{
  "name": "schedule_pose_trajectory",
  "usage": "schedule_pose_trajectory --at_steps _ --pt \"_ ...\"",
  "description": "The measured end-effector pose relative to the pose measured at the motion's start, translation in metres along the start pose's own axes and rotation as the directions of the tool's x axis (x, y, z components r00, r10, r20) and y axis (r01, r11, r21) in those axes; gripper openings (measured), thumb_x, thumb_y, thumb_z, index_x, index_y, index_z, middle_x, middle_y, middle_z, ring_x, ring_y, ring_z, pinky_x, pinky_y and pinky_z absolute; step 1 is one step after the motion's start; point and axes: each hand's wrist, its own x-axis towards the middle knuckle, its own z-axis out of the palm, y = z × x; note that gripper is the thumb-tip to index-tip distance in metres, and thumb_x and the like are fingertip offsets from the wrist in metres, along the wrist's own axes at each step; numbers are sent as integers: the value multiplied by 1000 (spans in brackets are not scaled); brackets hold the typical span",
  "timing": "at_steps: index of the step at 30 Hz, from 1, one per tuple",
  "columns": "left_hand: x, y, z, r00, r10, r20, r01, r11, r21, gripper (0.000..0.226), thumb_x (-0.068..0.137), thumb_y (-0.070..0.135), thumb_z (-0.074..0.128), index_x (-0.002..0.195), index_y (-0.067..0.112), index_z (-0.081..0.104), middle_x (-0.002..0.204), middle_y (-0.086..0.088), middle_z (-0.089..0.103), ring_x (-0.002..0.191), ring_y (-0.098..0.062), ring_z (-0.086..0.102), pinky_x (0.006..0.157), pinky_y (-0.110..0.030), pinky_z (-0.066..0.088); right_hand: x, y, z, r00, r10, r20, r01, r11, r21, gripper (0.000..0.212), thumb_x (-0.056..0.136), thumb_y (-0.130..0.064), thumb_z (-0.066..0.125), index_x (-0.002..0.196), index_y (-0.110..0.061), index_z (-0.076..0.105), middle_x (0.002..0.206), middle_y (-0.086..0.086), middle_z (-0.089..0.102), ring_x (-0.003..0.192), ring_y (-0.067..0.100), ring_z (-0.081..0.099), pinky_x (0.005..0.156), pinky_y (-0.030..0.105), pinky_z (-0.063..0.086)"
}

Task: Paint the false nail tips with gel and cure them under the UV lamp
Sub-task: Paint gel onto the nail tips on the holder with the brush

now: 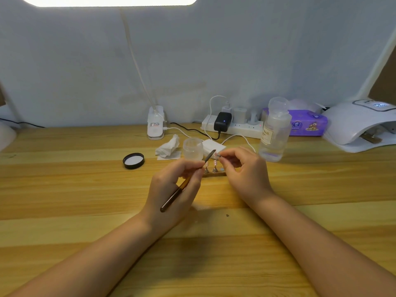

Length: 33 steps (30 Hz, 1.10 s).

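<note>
My left hand (175,187) grips a brown-handled gel brush (182,187), its grey bristle tip pointing up and right. My right hand (244,170) pinches a small false nail tip on its stick (217,155) right at the bristles. Below them a small wooden stand (214,173) holds metal-based sticks with pink and white stems. An open frosted gel jar (192,149) stands just behind the hands, its black lid (133,160) lying to the left. The white UV lamp (362,125) sits at the far right, display lit.
A clear liquid bottle (275,133) stands right of the hands. Crumpled tissue (168,147) and white pads (212,146) lie behind the jar. A power strip (233,125) with plugs and cables, a purple tissue pack (308,125) and a desk lamp base (156,125) line the wall.
</note>
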Motion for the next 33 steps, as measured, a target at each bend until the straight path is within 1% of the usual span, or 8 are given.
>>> schedule_pose_trajectory --at_steps 5,8,11,14,16,21,27,33 --pt "-1 -2 0 1000 -13 23 12 1000 22 21 90 16 63 102 2 73 94 -5 74 88 -15 70 77 -33 57 0 1 0 1000 17 3 -17 1000 5 12 83 -1 68 94 -4 72 86 5 68 76 12 62 69 21 52" --pt "-2 -1 -1 999 -38 31 38 999 21 25 88 24 59 98 6 73 90 -2 74 84 -15 70 75 -33 56 0 2 -1 998 59 -12 -59 998 29 12 84 -2 67 95 -5 72 87 7 69 77 15 64 70 27 54" --pt "-1 0 -1 1000 -28 -7 28 1000 -6 21 89 25 57 100 13 70 90 -2 74 84 -14 70 76 -31 56 0 2 -1 998 65 -13 -64 997 39 12 84 -2 68 96 -4 72 88 7 69 78 15 64 71 26 54" --pt "-1 -1 1 1000 -7 5 7 1000 -9 19 92 19 63 108 11 69 96 -3 74 90 -14 70 79 -27 55 0 0 0 999 47 3 -47 998 35 12 84 -2 68 95 -4 72 87 7 69 77 14 64 70 24 53" --pt "-1 -3 1 1000 -16 17 16 1000 -2 19 91 15 64 108 9 70 97 -3 74 91 -13 70 80 -26 54 0 -1 0 999 41 -2 -41 999 29 11 83 -1 68 94 -4 72 85 6 69 75 15 63 70 27 53" --pt "-1 -3 1 999 -46 18 47 999 -15 24 88 26 58 99 10 73 90 0 73 84 -12 69 76 -28 55 0 1 0 997 82 0 -82 995 55 12 84 -1 67 95 -4 72 87 7 69 77 16 64 71 32 54" --pt "-1 -4 0 996 -86 -10 84 990 -116 18 92 26 58 106 21 69 95 6 74 93 -14 71 81 -29 55 0 -1 0 996 85 16 -87 992 86 13 85 -2 67 96 -5 72 86 6 69 76 13 64 70 27 54" --pt "-1 -6 -1 993 -100 56 107 985 -136 19 93 27 58 106 22 70 95 7 74 93 -15 71 80 -30 56 -1 -1 -1 994 104 43 -108 989 104 13 85 -2 66 97 -6 71 86 6 69 76 15 65 72 30 55"
